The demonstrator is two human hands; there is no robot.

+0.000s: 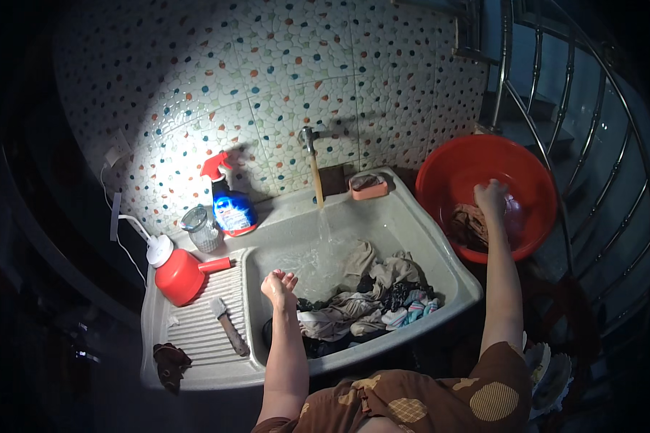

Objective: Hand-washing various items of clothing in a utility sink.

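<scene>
My left hand (279, 287) is above the near left part of the sink basin, fingers loosely curled, with nothing seen in it. Below and to its right, wet clothes (352, 311) in beige, black and striped fabric lie heaped in the grey laundry sink (341, 361). Over on the right, my right hand (491, 199) reaches into a red plastic basin (531, 178). A crumpled brownish cloth (468, 222) lies in that basin, close beside the hand. Blur hides whether the fingers grip anything. Water runs from the wall tap (307, 135) through a tan tube (317, 187).
On the ribbed washboard sit a red plastic ladle (179, 279), a scrub brush (230, 327) and a dark cloth (171, 363). A spray bottle (233, 211), a glass (203, 233) and a pink soap dish (368, 187) line the sink's back. A metal stair railing (563, 103) stands right.
</scene>
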